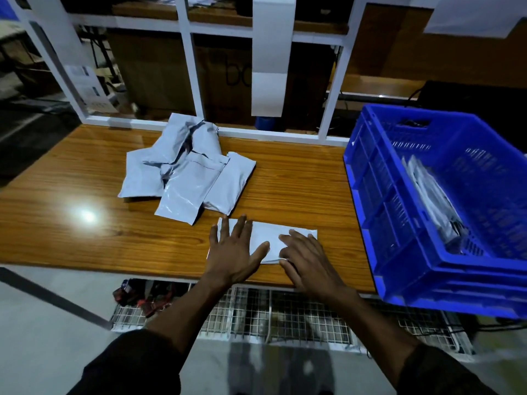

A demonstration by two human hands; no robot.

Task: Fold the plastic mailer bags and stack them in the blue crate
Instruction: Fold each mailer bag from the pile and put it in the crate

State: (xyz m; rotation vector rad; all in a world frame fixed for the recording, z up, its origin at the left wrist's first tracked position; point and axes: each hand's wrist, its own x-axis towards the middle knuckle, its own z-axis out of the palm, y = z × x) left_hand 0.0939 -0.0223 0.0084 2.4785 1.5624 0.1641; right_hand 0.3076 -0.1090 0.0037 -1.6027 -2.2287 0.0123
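A folded grey mailer bag lies flat near the front edge of the wooden table. My left hand presses on its left half with fingers spread straight. My right hand rests on its right half, thumb at the bag's near edge. A loose pile of unfolded grey mailer bags sits behind, toward the table's middle. The blue crate stands at the right end of the table, with several folded bags leaning inside it.
A white frame with hanging white strips rises along the table's back edge, cardboard boxes behind it. A wire mesh shelf runs below the table's front edge. Bare wood lies left of the pile.
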